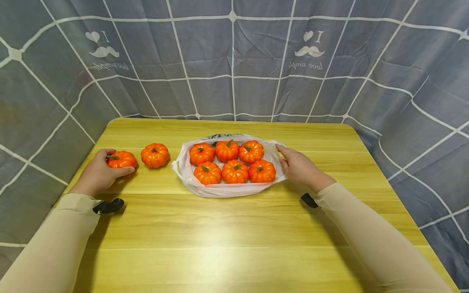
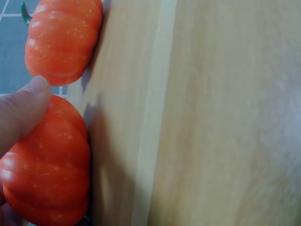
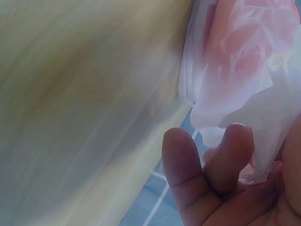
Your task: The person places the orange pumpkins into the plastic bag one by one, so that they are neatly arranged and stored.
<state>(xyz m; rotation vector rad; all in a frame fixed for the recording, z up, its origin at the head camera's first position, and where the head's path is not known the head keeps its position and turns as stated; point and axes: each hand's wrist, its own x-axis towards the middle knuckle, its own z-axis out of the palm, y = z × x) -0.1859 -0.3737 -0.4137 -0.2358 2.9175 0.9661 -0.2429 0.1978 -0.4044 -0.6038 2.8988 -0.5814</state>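
My left hand (image 1: 99,174) grips a small orange pumpkin (image 1: 123,160) with a green stem, at the left of the table. In the left wrist view the thumb (image 2: 23,110) lies over this pumpkin. A second loose pumpkin (image 1: 155,155) sits just right of it. Mid-table, a white plastic bag (image 1: 220,191) lies with its mouth spread wide, and several pumpkins (image 1: 235,171) stand inside in two rows. At the bag's right end my right hand (image 1: 302,169) pinches its edge. The right wrist view shows thin plastic (image 3: 258,113) bunched at the curled fingers.
The yellow wood-grain table (image 1: 216,240) has rounded far corners. A grey curtain (image 1: 209,53) with white grid lines hangs behind it and along both sides. A black strap end (image 1: 108,206) sticks out at the left wrist, another (image 1: 309,200) at the right.
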